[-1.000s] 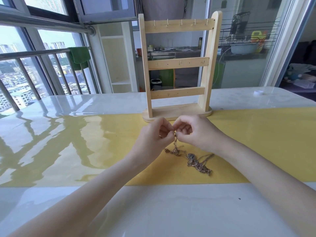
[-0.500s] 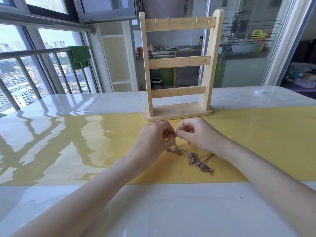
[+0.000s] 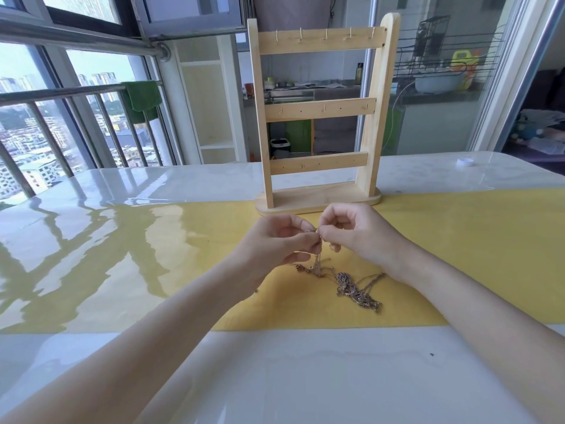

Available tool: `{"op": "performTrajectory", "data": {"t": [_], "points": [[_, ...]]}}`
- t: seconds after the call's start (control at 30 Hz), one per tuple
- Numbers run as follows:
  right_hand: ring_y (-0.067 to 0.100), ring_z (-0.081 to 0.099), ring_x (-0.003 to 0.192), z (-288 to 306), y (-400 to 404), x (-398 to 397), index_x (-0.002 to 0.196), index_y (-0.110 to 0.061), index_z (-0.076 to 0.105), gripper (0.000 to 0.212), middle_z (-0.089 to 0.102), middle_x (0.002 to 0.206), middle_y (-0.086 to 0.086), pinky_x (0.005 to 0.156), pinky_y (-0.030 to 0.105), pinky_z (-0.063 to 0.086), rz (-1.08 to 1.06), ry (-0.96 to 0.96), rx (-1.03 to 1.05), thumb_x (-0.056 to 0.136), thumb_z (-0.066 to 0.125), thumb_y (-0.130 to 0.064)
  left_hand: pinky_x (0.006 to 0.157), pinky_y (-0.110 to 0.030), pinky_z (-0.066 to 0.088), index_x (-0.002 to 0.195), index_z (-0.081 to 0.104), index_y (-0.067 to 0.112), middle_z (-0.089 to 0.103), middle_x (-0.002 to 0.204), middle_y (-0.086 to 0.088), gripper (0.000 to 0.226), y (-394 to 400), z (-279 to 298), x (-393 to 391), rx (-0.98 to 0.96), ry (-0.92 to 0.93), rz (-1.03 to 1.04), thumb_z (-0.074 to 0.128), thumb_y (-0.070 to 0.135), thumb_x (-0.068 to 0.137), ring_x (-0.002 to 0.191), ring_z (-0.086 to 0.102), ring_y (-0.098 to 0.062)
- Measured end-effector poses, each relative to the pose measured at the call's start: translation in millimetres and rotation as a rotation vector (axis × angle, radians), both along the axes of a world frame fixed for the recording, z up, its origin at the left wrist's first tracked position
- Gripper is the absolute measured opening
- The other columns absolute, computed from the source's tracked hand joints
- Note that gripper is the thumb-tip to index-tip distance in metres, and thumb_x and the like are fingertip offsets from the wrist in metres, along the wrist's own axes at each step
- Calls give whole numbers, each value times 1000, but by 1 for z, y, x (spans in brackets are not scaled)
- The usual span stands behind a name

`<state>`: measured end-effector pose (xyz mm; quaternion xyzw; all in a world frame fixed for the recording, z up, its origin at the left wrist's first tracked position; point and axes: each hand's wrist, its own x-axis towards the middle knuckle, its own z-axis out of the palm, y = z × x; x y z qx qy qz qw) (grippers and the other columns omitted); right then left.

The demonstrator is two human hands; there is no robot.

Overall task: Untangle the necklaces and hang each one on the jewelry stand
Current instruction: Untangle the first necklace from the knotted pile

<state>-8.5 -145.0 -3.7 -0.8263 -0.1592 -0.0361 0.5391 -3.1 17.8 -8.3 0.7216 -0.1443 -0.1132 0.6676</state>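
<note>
Gold-toned necklaces [image 3: 351, 284] lie in a tangled heap on a yellow runner [image 3: 458, 255] that crosses the glossy white counter [image 3: 275, 377], the bulk of the heap resting between the two forearms and slightly nearer the right one. One strand rises from the heap to the meeting point of the two hands, which are raised just above the runner. Left hand [image 3: 275, 246]: fingers curled, thumb and forefinger pinching the raised chain at its top. Right hand [image 3: 354, 234]: fingers likewise curled, fingertips pinching the same chain directly beside the left fingertips, so that the two grips touch or nearly touch. Behind the hands, close to them but apart, stands the wooden jewelry stand [image 3: 321, 108], upright on an oval base that sits partly on the runner's far edge and partly on the bare counter. It has two uprights and three crossbars; small metal hooks show along the top bar, with fewer on the middle and bottom bars, and none of the hooks carries a necklace. A small white cap [image 3: 465, 162] lies on the counter at far right, well apart from the stand. A green cloth [image 3: 142, 94] hangs over the railing outside the window at left.
</note>
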Motion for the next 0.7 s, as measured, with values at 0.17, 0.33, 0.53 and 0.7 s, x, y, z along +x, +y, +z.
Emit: {"op": "performTrajectory", "data": {"t": [0.17, 0.33, 0.53, 0.7], "points": [[6, 50, 52, -3, -1, 1, 70, -12, 59, 19, 60, 57, -5, 59, 17, 45, -20, 30, 56, 86, 62, -2, 57, -20, 50, 79, 55, 7, 64, 62, 3, 13, -5, -4, 0, 136, -143, 6, 58, 3, 91, 55, 61, -7], [5, 52, 55, -4, -2, 1, 77, -10, 59, 15, 62, 66, 1, 58, 17, 46, 1, 57, 112, 84, 64, 2, 53, -20, 48, 78, 53, 8, 66, 59, 4, 16, -3, -8, 3, 189, -218, 43, 55, 2, 92, 53, 63, -10], [3, 54, 59, -3, 2, 3, 85, -16, 67, 17, 64, 68, -3, 65, 16, 47, 11, 47, -67, 82, 66, 0, 56, -20, 49, 80, 52, 16, 66, 64, 6, 17, 0, -12, 1, 410, -540, 113, 58, 3, 90, 55, 64, -7], [4, 55, 62, -1, 3, 1, 79, -18, 72, 18, 66, 64, -8, 61, 17, 47, 23, 24, -68, 82, 66, -1, 55, -21, 50, 81, 51, 17, 63, 62, 10, 17, 0, -10, 1, 482, -693, 171, 59, 3, 88, 52, 62, -5]]}}
